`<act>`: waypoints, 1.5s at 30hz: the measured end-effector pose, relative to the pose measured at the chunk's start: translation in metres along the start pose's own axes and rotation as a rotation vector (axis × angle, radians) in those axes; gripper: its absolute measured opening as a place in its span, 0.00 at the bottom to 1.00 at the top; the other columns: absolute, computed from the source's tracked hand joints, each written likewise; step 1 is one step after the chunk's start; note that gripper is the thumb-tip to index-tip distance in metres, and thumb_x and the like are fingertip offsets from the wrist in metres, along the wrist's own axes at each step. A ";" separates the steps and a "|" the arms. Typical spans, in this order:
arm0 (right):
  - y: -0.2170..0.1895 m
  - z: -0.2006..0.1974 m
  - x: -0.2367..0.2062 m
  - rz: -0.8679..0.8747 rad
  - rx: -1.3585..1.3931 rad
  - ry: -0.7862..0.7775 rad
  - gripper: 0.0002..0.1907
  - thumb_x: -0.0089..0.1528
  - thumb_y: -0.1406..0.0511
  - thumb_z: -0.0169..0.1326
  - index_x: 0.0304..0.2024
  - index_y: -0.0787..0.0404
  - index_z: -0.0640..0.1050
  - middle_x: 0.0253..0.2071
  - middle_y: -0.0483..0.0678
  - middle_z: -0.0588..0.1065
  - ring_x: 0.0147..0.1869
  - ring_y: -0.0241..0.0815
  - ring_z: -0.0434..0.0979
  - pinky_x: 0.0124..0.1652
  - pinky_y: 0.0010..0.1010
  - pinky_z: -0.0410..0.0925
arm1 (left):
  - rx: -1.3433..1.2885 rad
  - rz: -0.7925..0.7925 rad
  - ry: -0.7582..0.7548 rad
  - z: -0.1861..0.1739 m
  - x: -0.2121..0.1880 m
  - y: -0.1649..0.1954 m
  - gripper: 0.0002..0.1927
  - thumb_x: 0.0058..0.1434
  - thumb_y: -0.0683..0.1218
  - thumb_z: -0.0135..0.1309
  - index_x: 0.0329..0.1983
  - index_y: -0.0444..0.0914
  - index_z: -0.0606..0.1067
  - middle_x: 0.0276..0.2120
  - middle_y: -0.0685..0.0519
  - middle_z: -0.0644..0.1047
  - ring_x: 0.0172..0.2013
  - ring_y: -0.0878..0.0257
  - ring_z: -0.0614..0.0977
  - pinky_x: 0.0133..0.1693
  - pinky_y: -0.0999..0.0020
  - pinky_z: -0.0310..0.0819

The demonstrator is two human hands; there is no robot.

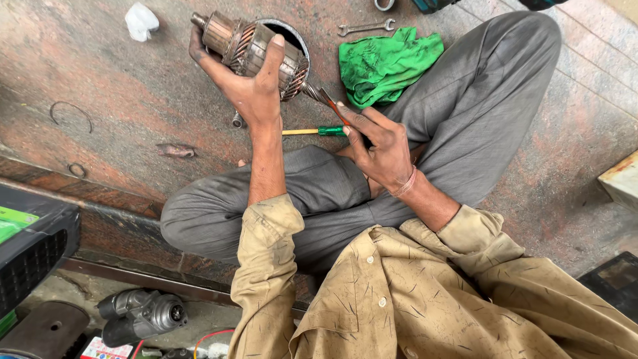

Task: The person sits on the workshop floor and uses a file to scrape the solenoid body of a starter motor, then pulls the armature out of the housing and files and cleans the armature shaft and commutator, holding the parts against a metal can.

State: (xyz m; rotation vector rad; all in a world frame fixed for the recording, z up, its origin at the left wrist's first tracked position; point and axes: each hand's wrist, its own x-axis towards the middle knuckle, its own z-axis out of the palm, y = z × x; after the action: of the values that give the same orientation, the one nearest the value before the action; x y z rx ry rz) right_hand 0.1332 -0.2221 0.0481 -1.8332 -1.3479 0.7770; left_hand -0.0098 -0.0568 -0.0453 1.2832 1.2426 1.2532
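A person sits cross-legged on a mottled red stone floor (119, 100), grey trousers creased, tan shirt stained. At twelve o'clock lies a crumpled green rag (385, 63). At eleven o'clock the left hand (249, 86) is closed around a cylindrical copper-wound armature (249, 46), ribbed and grimy. At centre the right hand (375, 149) pinches a thin red-handled tool (330, 105), tip touching the armature's lower end. A steel spanner (364, 27) lies above the rag.

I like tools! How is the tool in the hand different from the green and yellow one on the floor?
The held tool has an orange handle and is gripped by the right hand, its tip touching the copper motor part. The screwdriver is green and yellow and lies flat, untouched. Both are long and thin.
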 end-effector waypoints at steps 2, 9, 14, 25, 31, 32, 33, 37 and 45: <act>-0.001 0.000 -0.003 -0.014 0.003 0.000 0.22 0.64 0.75 0.58 0.61 0.61 0.78 0.32 0.50 0.68 0.26 0.42 0.68 0.29 0.33 0.64 | 0.001 -0.016 0.006 0.000 -0.001 -0.001 0.52 0.58 0.46 0.75 0.76 0.35 0.53 0.66 0.43 0.62 0.68 0.52 0.64 0.71 0.56 0.56; 0.000 0.002 -0.004 -0.050 -0.036 0.077 0.20 0.64 0.75 0.59 0.60 0.61 0.79 0.33 0.50 0.69 0.27 0.43 0.70 0.29 0.34 0.64 | 0.037 0.017 0.003 0.000 -0.002 -0.002 0.53 0.58 0.46 0.75 0.77 0.35 0.52 0.67 0.43 0.61 0.70 0.52 0.62 0.75 0.56 0.52; -0.001 0.000 -0.004 -0.053 -0.023 0.048 0.21 0.65 0.76 0.58 0.61 0.62 0.78 0.35 0.50 0.70 0.29 0.42 0.72 0.30 0.33 0.65 | 0.036 0.015 -0.002 -0.001 -0.002 -0.001 0.53 0.58 0.46 0.75 0.77 0.35 0.52 0.68 0.44 0.60 0.71 0.52 0.62 0.75 0.55 0.52; -0.005 0.000 -0.007 -0.044 -0.039 0.032 0.21 0.63 0.76 0.58 0.59 0.63 0.78 0.34 0.50 0.70 0.26 0.42 0.70 0.28 0.33 0.64 | 0.031 0.000 -0.004 -0.001 -0.004 -0.002 0.53 0.59 0.46 0.75 0.77 0.36 0.51 0.68 0.44 0.60 0.71 0.52 0.62 0.76 0.55 0.52; -0.011 0.007 0.015 -0.112 -0.155 0.032 0.21 0.66 0.75 0.59 0.61 0.61 0.78 0.35 0.52 0.70 0.28 0.51 0.72 0.30 0.40 0.64 | 0.026 0.008 -0.008 -0.002 -0.003 -0.002 0.53 0.59 0.46 0.75 0.77 0.36 0.51 0.69 0.44 0.59 0.72 0.52 0.61 0.76 0.54 0.53; -0.011 0.007 0.017 -0.123 -0.160 0.035 0.20 0.66 0.75 0.59 0.61 0.62 0.78 0.36 0.52 0.70 0.29 0.52 0.72 0.30 0.41 0.65 | 0.037 0.017 -0.009 -0.002 -0.003 -0.002 0.52 0.59 0.45 0.75 0.76 0.36 0.51 0.69 0.44 0.59 0.72 0.52 0.61 0.76 0.54 0.53; -0.011 0.008 0.016 -0.133 -0.165 0.041 0.20 0.66 0.75 0.59 0.60 0.62 0.78 0.37 0.53 0.70 0.29 0.53 0.72 0.30 0.41 0.65 | 0.048 0.028 -0.012 -0.003 -0.003 -0.001 0.51 0.60 0.45 0.75 0.75 0.36 0.52 0.70 0.44 0.58 0.73 0.52 0.60 0.76 0.55 0.53; -0.010 0.004 -0.002 -0.079 -0.120 -0.041 0.23 0.62 0.76 0.56 0.61 0.65 0.76 0.42 0.51 0.74 0.27 0.50 0.74 0.27 0.38 0.68 | 0.037 -0.003 0.002 -0.002 -0.003 0.000 0.53 0.59 0.46 0.75 0.76 0.35 0.51 0.71 0.42 0.59 0.72 0.51 0.61 0.75 0.54 0.53; -0.015 -0.002 -0.008 -0.098 -0.046 -0.030 0.22 0.64 0.74 0.57 0.61 0.61 0.76 0.40 0.51 0.75 0.29 0.48 0.76 0.28 0.36 0.69 | 0.134 0.012 0.028 -0.005 -0.003 -0.003 0.50 0.61 0.45 0.74 0.76 0.34 0.51 0.72 0.43 0.57 0.74 0.52 0.56 0.76 0.56 0.47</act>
State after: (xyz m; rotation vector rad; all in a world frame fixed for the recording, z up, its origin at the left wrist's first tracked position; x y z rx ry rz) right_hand 0.1247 -0.2270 0.0618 -1.7821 -1.4746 0.7303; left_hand -0.0151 -0.0601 -0.0482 1.3748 1.3598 1.2167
